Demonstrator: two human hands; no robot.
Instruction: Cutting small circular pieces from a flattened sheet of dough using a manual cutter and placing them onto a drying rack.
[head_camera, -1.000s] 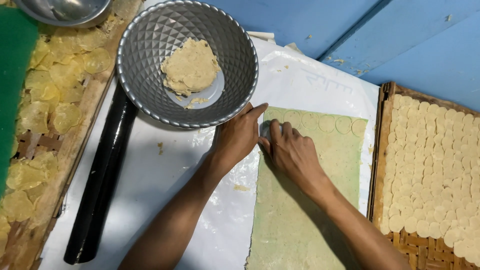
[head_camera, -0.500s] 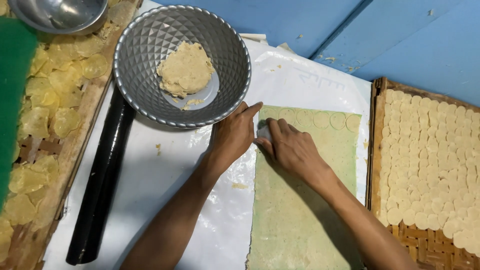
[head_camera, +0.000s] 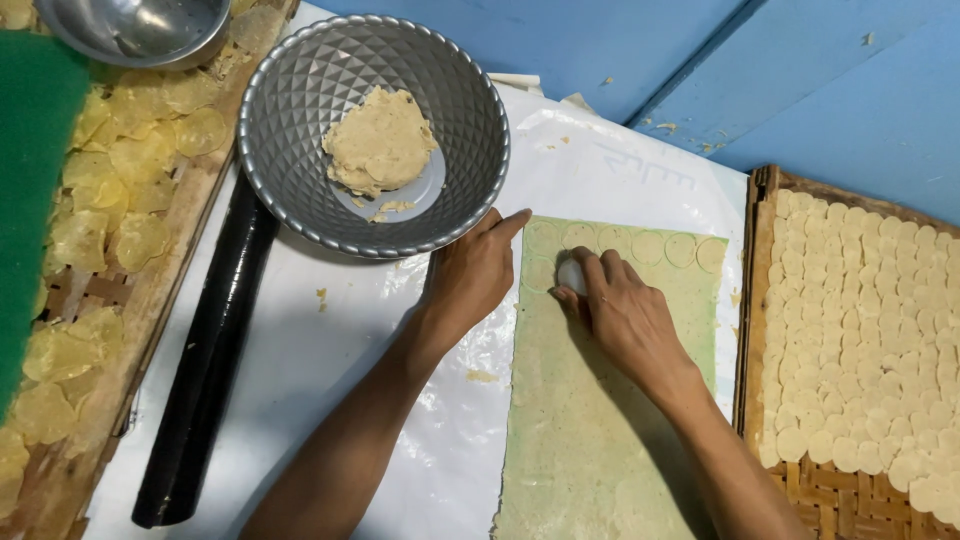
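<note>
No packages, labels, signs or screens in view.
Only thing close: faint mirrored marking showing through the white plastic sheet on the worktop, upper middle, just above the top edge of the dough; too faint to make out its shape.

A home snack-making spot on a blue floor: rolled dough sheet, woven tray of cut rounds, metal bowl, black rolling pin.
</note>
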